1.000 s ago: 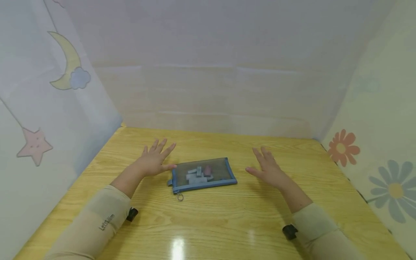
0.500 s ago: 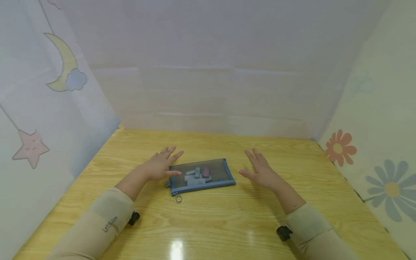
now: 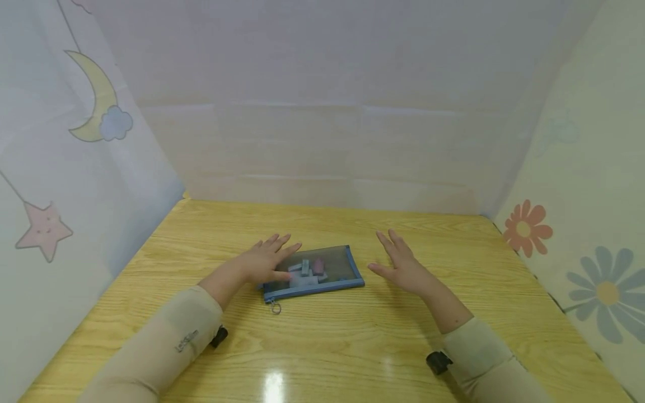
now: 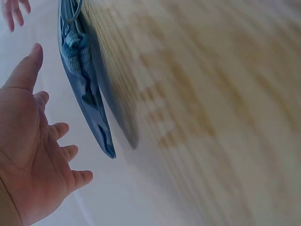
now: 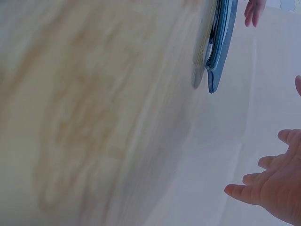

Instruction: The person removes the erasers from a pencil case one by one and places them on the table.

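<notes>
A flat blue-edged mesh zipper pouch (image 3: 332, 263) lies on the wooden table, with a zipper along its near edge and a ring at the near left corner. Through the mesh show several pale grey-blue blocks (image 3: 304, 280) and a pinkish piece (image 3: 318, 266). My left hand (image 3: 262, 265) is over the pouch's left end, fingers spread, overlapping it in the head view. In the left wrist view that palm faces the pouch's side (image 4: 84, 80) with a gap between them. My right hand (image 3: 407, 270) hovers right of the pouch, fingers spread and holding nothing.
The wooden table (image 3: 327, 352) runs back to a pale wall covering (image 3: 322, 151). Side panels stand left and right, one with a moon (image 3: 101, 95) and star, the other with flowers (image 3: 529, 228). Black wrist cameras (image 3: 438, 362) sit under both forearms.
My left hand has moved right, from beside the pouch's left end to over it. My right hand has shifted slightly left, toward the pouch. The pouch stays in place on the table.
</notes>
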`<state>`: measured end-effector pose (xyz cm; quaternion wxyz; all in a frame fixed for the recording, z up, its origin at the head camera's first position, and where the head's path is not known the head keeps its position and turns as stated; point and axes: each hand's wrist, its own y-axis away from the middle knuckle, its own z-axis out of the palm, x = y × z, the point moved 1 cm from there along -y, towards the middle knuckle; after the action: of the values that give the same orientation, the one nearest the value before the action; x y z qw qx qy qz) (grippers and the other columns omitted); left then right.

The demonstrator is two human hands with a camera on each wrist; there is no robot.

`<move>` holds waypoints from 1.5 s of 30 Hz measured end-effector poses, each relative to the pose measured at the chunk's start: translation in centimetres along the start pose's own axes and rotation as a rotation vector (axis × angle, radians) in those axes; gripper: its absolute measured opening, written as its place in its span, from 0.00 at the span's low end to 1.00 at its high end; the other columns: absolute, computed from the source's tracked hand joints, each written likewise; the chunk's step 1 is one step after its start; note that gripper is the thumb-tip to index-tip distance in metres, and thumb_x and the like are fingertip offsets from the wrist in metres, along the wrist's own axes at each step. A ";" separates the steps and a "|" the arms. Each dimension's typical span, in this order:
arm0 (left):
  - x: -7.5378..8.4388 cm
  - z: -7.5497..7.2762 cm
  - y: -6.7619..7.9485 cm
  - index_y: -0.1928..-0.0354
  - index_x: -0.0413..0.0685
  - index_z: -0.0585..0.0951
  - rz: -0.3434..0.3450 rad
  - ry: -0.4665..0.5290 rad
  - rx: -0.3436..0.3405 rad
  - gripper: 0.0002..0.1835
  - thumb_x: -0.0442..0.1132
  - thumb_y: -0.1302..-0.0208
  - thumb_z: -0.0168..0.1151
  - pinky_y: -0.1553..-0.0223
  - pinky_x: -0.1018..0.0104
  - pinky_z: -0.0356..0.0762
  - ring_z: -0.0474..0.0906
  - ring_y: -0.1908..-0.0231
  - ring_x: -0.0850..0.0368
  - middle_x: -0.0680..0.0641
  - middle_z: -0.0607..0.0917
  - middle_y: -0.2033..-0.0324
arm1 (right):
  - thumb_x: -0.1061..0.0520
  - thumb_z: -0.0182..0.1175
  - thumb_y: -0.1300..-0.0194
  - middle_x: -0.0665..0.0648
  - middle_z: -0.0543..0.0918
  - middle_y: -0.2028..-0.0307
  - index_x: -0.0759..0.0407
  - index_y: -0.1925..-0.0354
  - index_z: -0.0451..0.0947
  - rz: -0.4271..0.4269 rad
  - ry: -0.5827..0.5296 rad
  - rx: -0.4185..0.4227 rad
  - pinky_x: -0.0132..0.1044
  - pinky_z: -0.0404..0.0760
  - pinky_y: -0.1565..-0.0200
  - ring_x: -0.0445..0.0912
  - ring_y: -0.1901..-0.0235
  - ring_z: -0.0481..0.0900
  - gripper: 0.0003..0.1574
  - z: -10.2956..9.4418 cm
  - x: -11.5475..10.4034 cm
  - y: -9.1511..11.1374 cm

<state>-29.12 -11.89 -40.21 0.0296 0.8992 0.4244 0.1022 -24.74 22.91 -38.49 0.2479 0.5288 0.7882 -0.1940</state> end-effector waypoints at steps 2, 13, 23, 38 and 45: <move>0.2 0.3 -0.3 0.29 0.67 0.42 0.004 -0.014 -0.012 0.43 0.70 0.43 0.44 0.38 0.38 0.42 0.36 0.31 0.41 0.45 0.41 0.29 | 0.35 0.52 0.39 0.62 0.30 0.30 0.47 0.28 0.34 -0.003 0.001 0.000 0.71 0.43 0.45 0.64 0.33 0.30 0.53 0.0 -0.1 0.0; 1.7 1.0 -1.5 0.29 0.67 0.42 0.014 -0.061 -0.107 0.44 0.72 0.44 0.43 0.39 0.38 0.43 0.36 0.31 0.40 0.44 0.41 0.29 | 0.35 0.52 0.38 0.63 0.30 0.30 0.50 0.28 0.35 -0.008 -0.017 -0.001 0.72 0.43 0.46 0.65 0.33 0.30 0.53 0.0 -0.3 0.1; 2.3 1.2 -2.3 0.29 0.66 0.40 -0.024 -0.006 -0.172 0.45 0.71 0.43 0.44 0.38 0.40 0.43 0.37 0.31 0.41 0.43 0.40 0.29 | 0.36 0.52 0.38 0.63 0.29 0.30 0.48 0.28 0.34 -0.003 -0.023 0.003 0.72 0.43 0.46 0.65 0.33 0.30 0.53 -0.1 0.0 0.1; 3.9 1.2 -2.6 0.29 0.62 0.41 -0.137 -0.046 -0.159 0.45 0.70 0.42 0.43 0.42 0.39 0.55 0.49 0.34 0.39 0.40 0.47 0.31 | 0.34 0.51 0.38 0.61 0.28 0.30 0.47 0.28 0.34 -0.001 -0.036 -0.003 0.71 0.43 0.45 0.64 0.33 0.30 0.53 -0.1 0.4 0.1; 4.9 1.5 -2.8 0.29 0.63 0.41 -0.269 -0.029 -0.151 0.45 0.71 0.42 0.42 0.50 0.36 0.64 0.51 0.34 0.39 0.40 0.47 0.31 | 0.34 0.51 0.38 0.59 0.26 0.31 0.47 0.28 0.32 0.006 -0.064 -0.017 0.72 0.42 0.46 0.64 0.33 0.28 0.54 -0.1 0.2 0.3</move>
<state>-27.91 -6.22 -41.29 0.1166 0.8309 0.5315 0.1160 -24.52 23.22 -38.52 0.2781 0.5225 0.7799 -0.2036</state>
